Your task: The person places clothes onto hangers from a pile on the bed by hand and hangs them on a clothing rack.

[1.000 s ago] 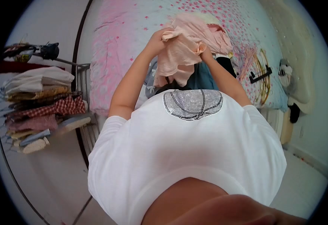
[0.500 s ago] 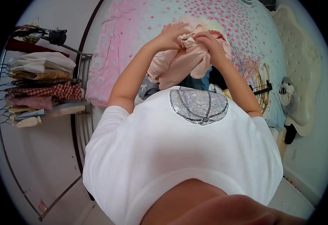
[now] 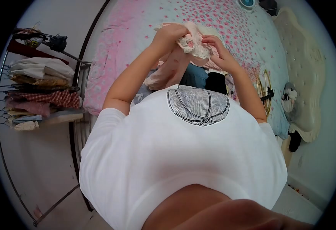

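A pale pink garment [image 3: 176,63] with white lace and a small pink flower hangs bunched between my hands over the bed. My left hand [image 3: 170,36] is closed round its upper left part. On the other side, my right hand [image 3: 223,55] has its fingers curled at the lace edge, thumb and forefinger apart with cloth between them. Below the garment lie folded dark teal cloth [image 3: 194,76] and black cloth [image 3: 216,81]. The garment's exact kind cannot be made out.
A pink and pale blue floral sheet [image 3: 137,27] covers the bed. Several hangers [image 3: 265,86] lie at the right, near the cream headboard [image 3: 304,73] and a plush toy [image 3: 289,94]. A metal rack [image 3: 1,145] with hanging clothes [image 3: 45,94] stands at the left.
The pink garment has been lifted and turned, so its lace and flower now show. My left hand has closed more tightly on it. More of the teal and black cloth underneath is visible.
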Available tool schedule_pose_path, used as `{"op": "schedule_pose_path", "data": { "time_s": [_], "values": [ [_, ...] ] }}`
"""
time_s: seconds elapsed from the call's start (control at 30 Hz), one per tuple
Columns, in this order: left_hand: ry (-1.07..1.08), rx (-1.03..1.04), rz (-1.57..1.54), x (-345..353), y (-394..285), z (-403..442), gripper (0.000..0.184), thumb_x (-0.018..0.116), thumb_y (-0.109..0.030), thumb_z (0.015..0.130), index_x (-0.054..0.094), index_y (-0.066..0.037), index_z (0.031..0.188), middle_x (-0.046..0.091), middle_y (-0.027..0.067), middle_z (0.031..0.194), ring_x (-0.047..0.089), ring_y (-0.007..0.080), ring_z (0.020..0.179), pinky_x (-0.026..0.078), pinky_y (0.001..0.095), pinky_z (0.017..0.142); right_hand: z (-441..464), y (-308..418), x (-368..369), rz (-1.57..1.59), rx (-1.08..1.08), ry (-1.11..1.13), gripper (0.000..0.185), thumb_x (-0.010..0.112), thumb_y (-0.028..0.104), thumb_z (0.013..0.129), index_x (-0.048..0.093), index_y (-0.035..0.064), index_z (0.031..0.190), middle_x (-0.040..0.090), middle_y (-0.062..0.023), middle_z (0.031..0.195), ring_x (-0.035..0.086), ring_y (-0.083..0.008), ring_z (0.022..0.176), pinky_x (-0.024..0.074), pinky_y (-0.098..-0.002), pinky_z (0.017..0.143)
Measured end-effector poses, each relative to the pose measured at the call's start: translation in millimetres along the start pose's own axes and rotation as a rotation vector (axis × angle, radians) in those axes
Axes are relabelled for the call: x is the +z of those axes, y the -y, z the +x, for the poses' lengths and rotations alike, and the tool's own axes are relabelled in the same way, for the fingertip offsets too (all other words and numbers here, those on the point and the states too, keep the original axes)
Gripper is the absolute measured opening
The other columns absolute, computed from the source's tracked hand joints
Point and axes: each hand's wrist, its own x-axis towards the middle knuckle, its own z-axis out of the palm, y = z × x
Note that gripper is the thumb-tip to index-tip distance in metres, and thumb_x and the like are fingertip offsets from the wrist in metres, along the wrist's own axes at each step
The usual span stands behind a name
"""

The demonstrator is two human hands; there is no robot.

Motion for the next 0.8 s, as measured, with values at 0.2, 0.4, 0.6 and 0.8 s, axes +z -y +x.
{"op": "schedule_pose_path", "data": {
  "time_s": [0.2, 0.4, 0.6, 0.8],
  "values": [
    [0.045, -0.061, 0.032, -6.2, -9.2, -5.3, 0.019, 0.062, -0.005, 0.062, 0.056, -0.005, 0.080, 0.062, 0.0085, 0.084, 0.059, 0.0277, 0.079, 0.046, 0.0326, 0.068, 12.5, 7.6, 19.5, 0.069, 0.328, 0.229, 0.025, 0.055, 0.016, 0.079, 0.052, 0.0025, 0.100, 0.054, -0.0068, 0.095, 0.049, -0.0145, 0.091, 0.0382, -0.0273, 0.082],
    [0.356, -0.322, -0.146, -7.6, 13.9, -34.0, 0.029, 0.066, -0.012, 0.065, 0.058, -0.006, 0.092, 0.061, 0.0096, 0.079, 0.058, 0.0273, 0.078, 0.045, 0.0345, 0.065, 10.3, -23.9, 19.0, 0.449, 0.465, 0.004, 0.014, 0.054, 0.019, 0.084, 0.054, 0.0054, 0.086, 0.048, 0.0047, 0.074, 0.044, -0.0037, 0.071, 0.0362, -0.0197, 0.061],
    [1.032, -0.695, -0.434, -3.9, 33.5, -56.0, 0.045, 0.066, -0.038, 0.072, 0.057, -0.003, 0.100, 0.056, 0.0019, 0.086, 0.051, 0.0135, 0.081, 0.042, 0.0287, 0.067, 27.4, -45.1, 3.8, 0.376, 0.417, 0.066, 0.020, 0.053, 0.027, 0.085, 0.052, 0.0063, 0.084, 0.046, 0.0051, 0.074, 0.042, -0.0037, 0.066, 0.0359, -0.0210, 0.057],
    [0.656, -0.857, -0.599, -25.5, 29.4, -70.6, 0.036, 0.057, -0.041, 0.080, 0.059, -0.005, 0.086, 0.053, -0.0015, 0.070, 0.044, 0.0097, 0.063, 0.036, 0.0267, 0.055, 12.4, -52.1, -20.2, 0.026, 0.270, 0.085, 0.026, 0.055, 0.029, 0.083, 0.052, 0.0031, 0.086, 0.047, 0.0000, 0.067, 0.046, -0.0098, 0.065, 0.0371, -0.0262, 0.059]
  ]
}}
